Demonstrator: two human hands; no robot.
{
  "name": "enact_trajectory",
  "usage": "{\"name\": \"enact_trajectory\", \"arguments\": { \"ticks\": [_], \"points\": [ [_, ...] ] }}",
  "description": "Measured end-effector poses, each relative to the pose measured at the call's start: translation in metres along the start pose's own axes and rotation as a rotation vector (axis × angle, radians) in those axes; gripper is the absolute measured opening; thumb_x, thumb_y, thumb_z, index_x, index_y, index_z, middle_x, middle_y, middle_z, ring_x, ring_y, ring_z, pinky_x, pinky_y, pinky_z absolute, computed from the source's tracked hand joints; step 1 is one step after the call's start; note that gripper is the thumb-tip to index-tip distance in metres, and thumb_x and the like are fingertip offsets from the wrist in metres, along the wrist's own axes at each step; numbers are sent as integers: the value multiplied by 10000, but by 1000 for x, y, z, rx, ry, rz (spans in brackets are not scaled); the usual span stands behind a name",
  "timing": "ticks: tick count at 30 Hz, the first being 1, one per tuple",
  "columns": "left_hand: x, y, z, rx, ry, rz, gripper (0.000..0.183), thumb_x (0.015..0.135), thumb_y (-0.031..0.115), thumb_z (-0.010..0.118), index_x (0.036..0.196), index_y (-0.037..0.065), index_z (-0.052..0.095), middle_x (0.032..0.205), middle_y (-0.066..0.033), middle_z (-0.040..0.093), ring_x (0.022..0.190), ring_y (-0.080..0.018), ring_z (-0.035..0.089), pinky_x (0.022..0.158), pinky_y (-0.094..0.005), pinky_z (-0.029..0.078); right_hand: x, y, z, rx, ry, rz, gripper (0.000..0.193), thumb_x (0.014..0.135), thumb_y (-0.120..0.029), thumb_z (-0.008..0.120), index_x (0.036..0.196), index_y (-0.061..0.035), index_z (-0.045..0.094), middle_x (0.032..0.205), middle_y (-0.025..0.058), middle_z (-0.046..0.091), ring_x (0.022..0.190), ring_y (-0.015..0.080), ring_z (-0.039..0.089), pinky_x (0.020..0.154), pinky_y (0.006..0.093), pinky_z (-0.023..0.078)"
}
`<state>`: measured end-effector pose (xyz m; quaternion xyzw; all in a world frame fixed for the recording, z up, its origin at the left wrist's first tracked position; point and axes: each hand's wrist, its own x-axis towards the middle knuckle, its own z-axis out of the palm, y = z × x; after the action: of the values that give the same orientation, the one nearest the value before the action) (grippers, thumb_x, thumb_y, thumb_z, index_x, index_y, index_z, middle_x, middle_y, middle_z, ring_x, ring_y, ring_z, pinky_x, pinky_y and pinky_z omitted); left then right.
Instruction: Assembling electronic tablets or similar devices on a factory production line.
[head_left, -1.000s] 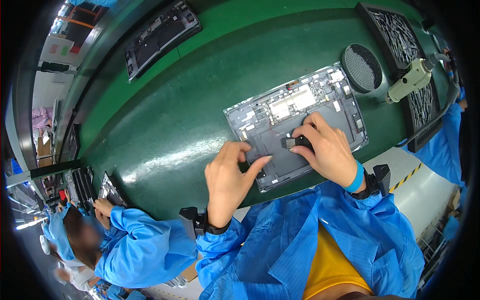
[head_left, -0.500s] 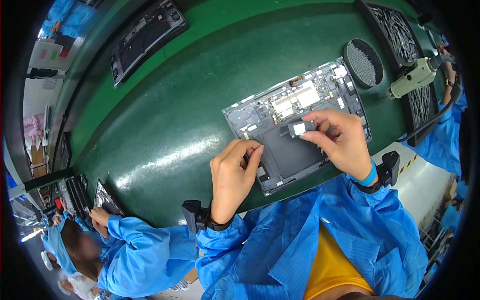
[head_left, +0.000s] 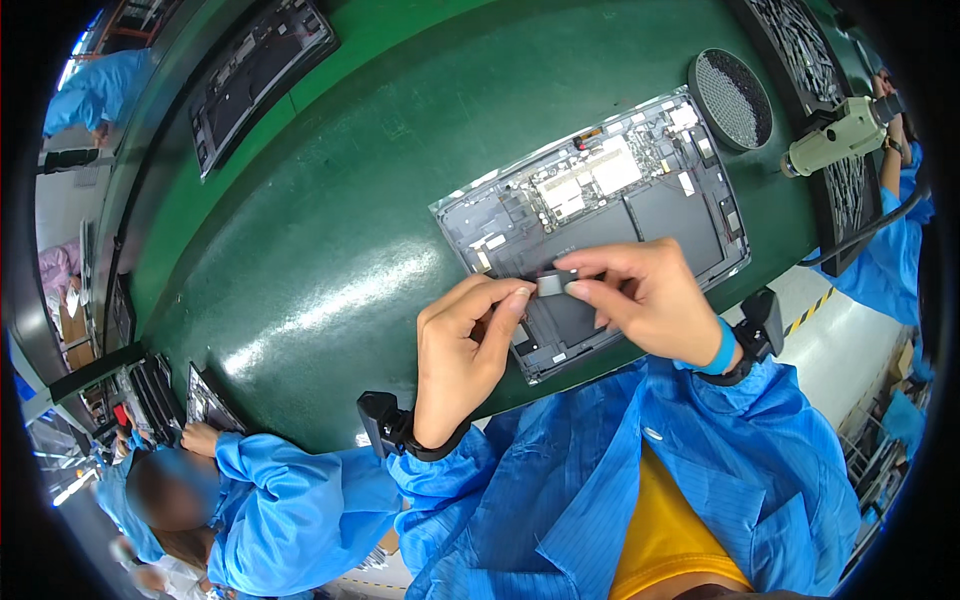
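Note:
An opened laptop base [head_left: 655,225], with its circuit board exposed along the far side, lies on the green bench in front of me. Over its near left area, my right hand [head_left: 645,295] pinches a small flat part [head_left: 550,285] with a silvery-grey face and dark edges, between thumb and forefinger. The thumb and forefinger of my left hand [head_left: 465,345] are pressed together right at that part's left edge. What lies between those left fingertips is too small to make out.
A round dish [head_left: 733,100] of small grey pieces stands beyond the laptop's far right corner. Near it are a pale-green power tool [head_left: 835,140] with a cable and dark trays of metal parts [head_left: 790,45]. Another opened laptop base [head_left: 260,75] lies far left. A co-worker in blue [head_left: 300,500] sits left.
My right hand has brought the small part leftward to my left fingertips. Its visible face has gone from black with a white label to silvery-grey. The left hand stays pinched.

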<state>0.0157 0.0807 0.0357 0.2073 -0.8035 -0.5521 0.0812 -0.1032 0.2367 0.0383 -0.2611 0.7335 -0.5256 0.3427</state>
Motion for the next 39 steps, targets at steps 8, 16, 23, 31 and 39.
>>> {"name": "enact_trajectory", "arguments": {
  "ticks": [8,16,23,31,39],
  "points": [
    [-4,-2,5,-132,57,-93,183,834,14,603,1016,-10,616,712,-20,593,570,-38,490,486,-172,366,5,5,21,320,8,140,397,828,5,572,1221,-13,516,771,85,655,523,90,576,480,231,484],
    [0,-9,4,-18,146,-188,121,809,60,675,860,-27,608,678,30,569,588,-4,471,514,-153,362,5,5,23,380,1,123,385,838,9,559,1220,-24,522,803,88,664,518,87,574,479,221,484],
    [12,3,-8,132,244,-47,95,791,49,684,843,-16,638,665,22,565,556,-12,445,488,-167,341,-8,7,8,185,47,78,314,823,-3,582,1137,-16,571,775,104,685,509,90,596,487,216,487],
    [19,-3,-10,301,358,279,84,820,45,639,862,-27,650,670,-24,591,522,-45,472,469,-188,358,1,-12,-2,102,208,-62,171,805,-7,614,973,-1,645,781,84,670,496,79,564,460,205,444],
    [23,-4,-17,6,192,-74,169,874,125,591,893,-35,641,652,-19,586,533,-42,479,473,-178,363,37,-30,12,-109,-62,-181,203,793,-57,617,979,21,618,741,128,646,496,159,592,475,272,446]
  ]
}}
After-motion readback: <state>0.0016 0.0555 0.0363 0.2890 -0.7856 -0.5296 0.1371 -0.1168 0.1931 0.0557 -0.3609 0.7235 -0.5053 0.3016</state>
